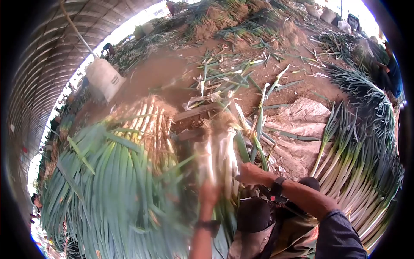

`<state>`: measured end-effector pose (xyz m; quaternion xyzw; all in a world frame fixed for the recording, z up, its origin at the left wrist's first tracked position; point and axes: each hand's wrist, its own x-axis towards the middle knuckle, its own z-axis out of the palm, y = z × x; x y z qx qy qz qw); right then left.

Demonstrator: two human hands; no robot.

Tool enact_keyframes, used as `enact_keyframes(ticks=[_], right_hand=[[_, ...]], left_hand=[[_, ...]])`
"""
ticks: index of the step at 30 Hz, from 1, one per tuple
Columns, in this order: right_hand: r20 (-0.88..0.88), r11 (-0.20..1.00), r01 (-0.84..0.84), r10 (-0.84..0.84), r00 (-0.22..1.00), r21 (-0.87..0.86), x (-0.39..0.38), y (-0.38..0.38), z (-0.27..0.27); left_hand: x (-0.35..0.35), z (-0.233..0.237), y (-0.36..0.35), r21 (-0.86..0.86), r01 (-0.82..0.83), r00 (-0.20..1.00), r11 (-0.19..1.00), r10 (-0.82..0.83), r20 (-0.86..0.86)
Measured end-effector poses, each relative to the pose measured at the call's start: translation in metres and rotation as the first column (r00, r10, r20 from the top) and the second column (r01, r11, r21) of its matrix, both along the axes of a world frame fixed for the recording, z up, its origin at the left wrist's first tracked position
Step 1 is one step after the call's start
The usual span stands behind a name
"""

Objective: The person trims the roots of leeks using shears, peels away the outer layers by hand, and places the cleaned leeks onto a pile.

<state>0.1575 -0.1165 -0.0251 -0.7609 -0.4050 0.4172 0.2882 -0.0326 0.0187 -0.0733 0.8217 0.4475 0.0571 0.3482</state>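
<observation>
My left hand [208, 193] is blurred by motion and appears closed around a white leek stalk [210, 159] whose root end points away from me. Beside it stand more pale leeks [227, 159] with brown, hairy roots, in front of my knees. Close to their right side, my right hand [253, 174] is curled into a fist. A small dark bit shows at its fingers, too little to name. To the left lies a big heap of leeks [116, 172], green leaves toward me and soil-covered roots at the far end.
On the right, leeks with white stalks [345, 168] lie in a row beside a dusty sheet [297, 121]. Loose leaves and trimmings [258, 99] litter the soil ahead. A white sack [103, 77] stands back left; more leek piles [224, 21] lie behind. A person [393, 73] is far right.
</observation>
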Motion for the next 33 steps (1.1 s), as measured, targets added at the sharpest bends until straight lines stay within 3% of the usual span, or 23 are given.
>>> enact_keyframes(ticks=[4,6,9,12,16,19,22,23,27,30,31,32,33], right_hand=[[-0.164,0.972,0.219,-0.203,0.965,0.09,-0.007,0.014,-0.028],[-0.276,0.944,0.311,-0.272,0.922,0.111,-0.006,0.016,-0.037],[-0.324,0.985,0.16,-0.13,0.937,0.067,0.01,0.016,-0.042],[-0.497,0.953,0.162,-0.014,0.867,0.256,0.009,0.004,-0.027],[-0.407,0.951,0.132,-0.007,0.914,0.28,0.008,0.009,-0.044],[-0.512,0.959,0.166,-0.026,0.859,0.23,0.008,0.008,-0.043],[-0.562,0.947,0.184,-0.004,0.827,0.263,0.005,0.001,-0.039],[-0.545,0.945,0.165,0.017,0.838,0.283,0.006,-0.001,-0.039],[-0.411,0.956,0.007,0.12,0.904,0.294,0.01,-0.001,-0.041],[-0.405,0.944,0.026,0.116,0.907,0.328,0.005,-0.002,-0.043],[-0.422,0.948,0.039,0.103,0.901,0.315,0.004,-0.001,-0.046],[-0.439,0.952,0.052,0.09,0.894,0.301,0.005,0.001,-0.052],[-0.455,0.956,0.065,0.076,0.887,0.287,0.005,0.002,-0.057]], left_hand=[[0.001,-0.018,0.002,0.074,-0.038,0.999,0.997,0.037,0.004],[0.004,-0.016,0.003,0.02,-0.056,0.996,0.998,0.057,-0.071],[0.007,0.009,-0.003,-0.101,-0.125,0.991,0.987,0.12,-0.057],[0.001,0.018,-0.008,-0.134,-0.15,0.987,0.98,0.157,0.041],[-0.014,-0.007,-0.002,-0.119,-0.123,0.983,0.985,0.137,0.121],[-0.021,-0.002,-0.004,-0.147,-0.186,0.968,0.972,0.207,0.143],[-0.026,0.024,-0.001,-0.233,-0.223,0.953,0.946,0.263,0.153],[-0.027,0.044,-0.003,-0.283,-0.246,0.96,0.927,0.274,0.061],[-0.036,0.056,-0.003,-0.532,-0.151,0.926,0.833,0.308,0.219],[-0.036,0.059,-0.014,-0.588,-0.079,0.941,0.805,0.255,0.223],[-0.034,0.057,-0.02,-0.586,-0.025,0.918,0.81,0.25,0.307],[-0.033,0.044,-0.019,-0.472,-0.106,0.968,0.875,0.2,0.153],[-0.032,0.036,-0.019,-0.414,-0.105,0.975,0.904,0.176,0.135]])
